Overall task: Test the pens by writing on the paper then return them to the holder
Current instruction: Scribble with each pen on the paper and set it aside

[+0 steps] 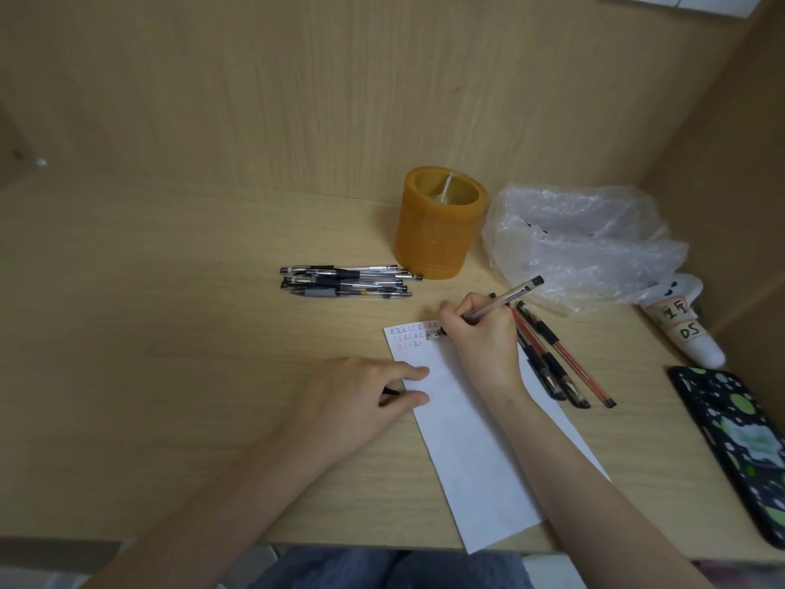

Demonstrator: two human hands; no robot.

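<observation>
Lower centre, near desk edge: the paper is a long white strip running up to mid frame. It's thin and floppy and probably slides on the laminate, so it needs pinning while writing.

The left hand sits on the strip's left edge. Index and thumb are laid onto the sheet, the other fingers loosely curled. A small dark bit shows between thumb and fingers, maybe a cap. Can't tell if it's pinched or just lying there.

Just above, the right hand grips the pen low on the barrel. The tip is down at the top of the strip, beside rows of small marks, and the tail points upper right.

Right of the strip: spare pens, red and black, side by side, tops hidden behind the hand. A phone lies at the right edge.

Further back, left of centre: a pile of pens, its tips just beside the holder. The holder is an upright orange cylinder with a divider and no pens visible inside. To its right are a bag and a labelled tube.

Handling, my read: the pens are light and stiff, with slick clear barrels that will roll. Take them at the dark rubber grip or mid-barrel. The holder looks thick-walled and unlikely to tip.
</observation>
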